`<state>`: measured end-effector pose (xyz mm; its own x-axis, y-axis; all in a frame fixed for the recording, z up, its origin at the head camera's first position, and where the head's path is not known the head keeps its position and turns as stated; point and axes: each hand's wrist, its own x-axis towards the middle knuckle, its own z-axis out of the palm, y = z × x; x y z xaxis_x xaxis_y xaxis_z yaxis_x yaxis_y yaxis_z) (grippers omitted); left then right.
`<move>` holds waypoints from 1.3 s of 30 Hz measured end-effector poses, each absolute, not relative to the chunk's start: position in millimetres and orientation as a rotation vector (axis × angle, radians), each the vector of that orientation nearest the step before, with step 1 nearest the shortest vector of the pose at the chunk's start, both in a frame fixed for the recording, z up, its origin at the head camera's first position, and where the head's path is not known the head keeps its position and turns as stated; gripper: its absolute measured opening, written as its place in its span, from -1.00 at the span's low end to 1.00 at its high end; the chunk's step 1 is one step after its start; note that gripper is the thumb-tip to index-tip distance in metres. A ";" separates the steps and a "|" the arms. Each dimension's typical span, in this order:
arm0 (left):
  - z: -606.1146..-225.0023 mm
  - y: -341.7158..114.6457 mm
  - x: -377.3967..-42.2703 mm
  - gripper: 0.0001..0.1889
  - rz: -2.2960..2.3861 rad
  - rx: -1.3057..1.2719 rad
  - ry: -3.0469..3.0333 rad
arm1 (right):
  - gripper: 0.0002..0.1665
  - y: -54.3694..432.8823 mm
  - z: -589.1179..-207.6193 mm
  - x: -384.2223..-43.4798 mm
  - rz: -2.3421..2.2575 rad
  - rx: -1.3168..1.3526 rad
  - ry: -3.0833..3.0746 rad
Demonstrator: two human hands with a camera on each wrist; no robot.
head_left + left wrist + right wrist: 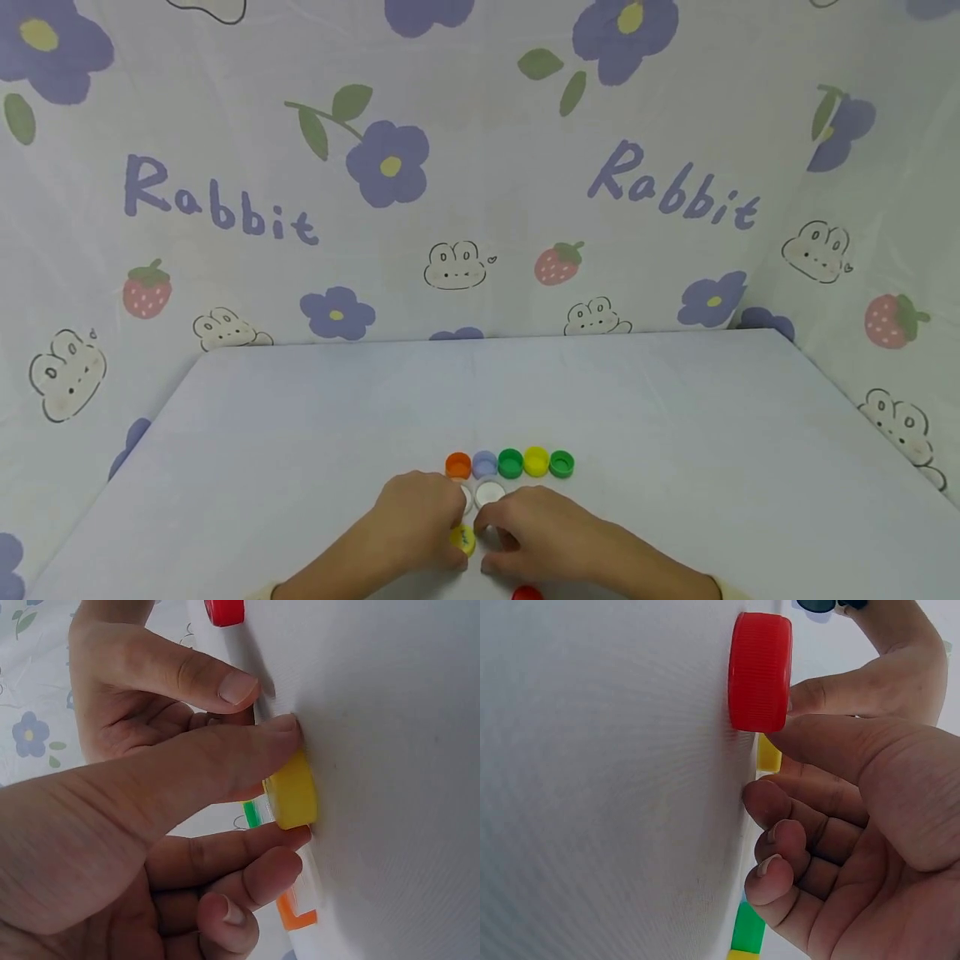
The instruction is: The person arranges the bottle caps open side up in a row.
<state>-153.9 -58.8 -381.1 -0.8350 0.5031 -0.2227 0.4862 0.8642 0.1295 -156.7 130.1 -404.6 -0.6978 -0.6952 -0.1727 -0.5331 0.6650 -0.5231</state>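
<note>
My left hand (416, 518) pinches a yellow bottle cap (294, 791) between thumb and forefinger, low at the white tabletop. Its top, with dark marks on it, faces up in the head view. Just to the right, my right hand (558, 533) has its fingers loosely bent with nothing between them, apart from the yellow cap. A red ribbed cap (760, 671) stands on the table near the right thumb, nearer the body. Two white caps (491, 493) lie beyond the hands, the left one partly hidden by my left hand.
Behind the white caps runs a row of upturned caps: orange (458, 468), light purple (485, 467), green (511, 465), yellow (536, 462) and another green one (562, 466). The white table (300, 417) meets a patterned cloth backdrop (510, 183) at its far edge.
</note>
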 end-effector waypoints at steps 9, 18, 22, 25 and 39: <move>-382.3 -60.7 -155.0 -0.63 0.229 0.830 2.821 | -0.74 132.1 -406.5 -159.2 -0.699 -1.078 2.566; -381.2 -61.9 -154.2 -0.61 0.328 0.821 2.807 | -0.74 132.2 -404.4 -158.7 -0.757 -1.094 2.548; -378.8 -64.7 -156.2 -0.61 0.416 0.842 2.804 | -0.72 132.6 -402.8 -159.3 -0.802 -1.117 2.567; -376.6 -68.6 -158.5 -0.66 0.521 0.886 2.786 | -0.70 134.0 -400.4 -158.6 -0.832 -1.167 2.580; -365.2 -76.4 -160.3 -0.84 0.763 0.949 2.677 | -0.70 138.5 -400.2 -159.8 -1.010 -1.310 2.561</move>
